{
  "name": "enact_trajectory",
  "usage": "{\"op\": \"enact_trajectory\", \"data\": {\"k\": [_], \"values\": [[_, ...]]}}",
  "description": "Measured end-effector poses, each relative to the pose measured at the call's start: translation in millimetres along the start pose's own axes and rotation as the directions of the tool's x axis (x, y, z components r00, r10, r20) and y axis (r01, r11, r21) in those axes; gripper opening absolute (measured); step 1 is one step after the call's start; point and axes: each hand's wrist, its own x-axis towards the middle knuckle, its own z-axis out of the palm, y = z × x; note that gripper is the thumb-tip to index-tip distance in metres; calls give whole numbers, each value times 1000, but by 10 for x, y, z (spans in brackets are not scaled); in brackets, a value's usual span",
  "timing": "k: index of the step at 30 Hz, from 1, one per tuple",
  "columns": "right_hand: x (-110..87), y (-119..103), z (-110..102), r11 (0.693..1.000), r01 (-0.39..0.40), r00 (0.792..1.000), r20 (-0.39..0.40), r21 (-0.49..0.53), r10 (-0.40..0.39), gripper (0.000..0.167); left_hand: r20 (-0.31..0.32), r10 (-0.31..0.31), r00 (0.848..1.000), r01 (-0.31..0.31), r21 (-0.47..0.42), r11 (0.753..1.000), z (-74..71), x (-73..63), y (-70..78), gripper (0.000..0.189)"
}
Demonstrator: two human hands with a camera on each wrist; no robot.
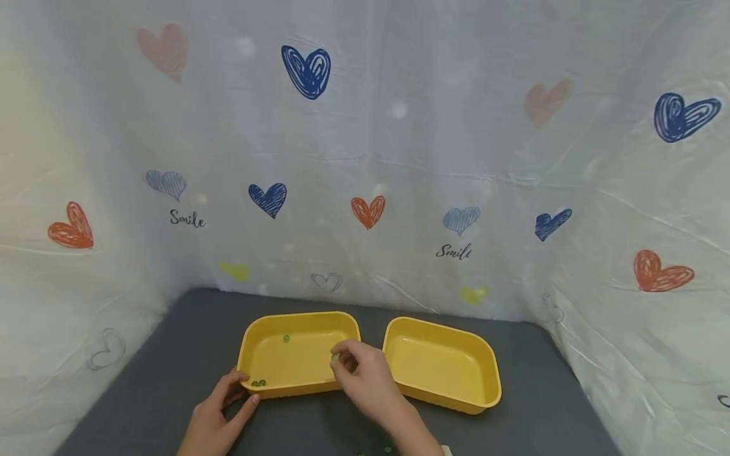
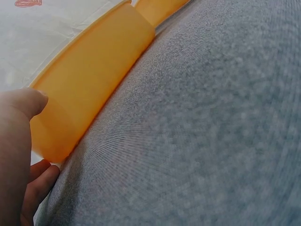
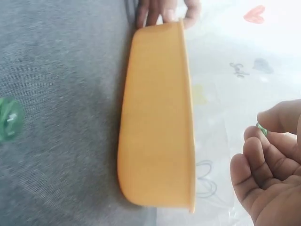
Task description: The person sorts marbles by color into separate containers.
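Observation:
My left hand (image 1: 215, 418) grips the front left corner of the left yellow tray (image 1: 305, 362), its thumb (image 2: 33, 100) lying against the wall. Above the right end of this tray, my right hand (image 1: 367, 380) pinches a small green translucent bead (image 3: 262, 129) between thumb and forefinger, the other fingers loosely bent. Inside the tray, several green beads (image 1: 258, 383) lie by the front left corner, and a single one (image 1: 286, 339) is towards the back.
A second yellow tray (image 1: 441, 364) stands to the right, turned at a slight angle. More green beads (image 1: 388, 449) lie on the grey cloth (image 1: 188, 354) near the front edge of the head view. Behind the table hangs a white curtain (image 1: 365, 126) with printed hearts.

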Motion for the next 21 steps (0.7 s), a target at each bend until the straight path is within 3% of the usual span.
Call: {"op": "enact_trajectory", "data": {"k": [6,21], "values": [[107,19,30,1000,-1,1000,-11,-5,1,9,13,1,1000,-1,9,1000,3,6,9,41],[257,155,144,993,-114,992,47,26,113,13,18,-5,1000,5,0,1000,-4,1,40,43]]}}
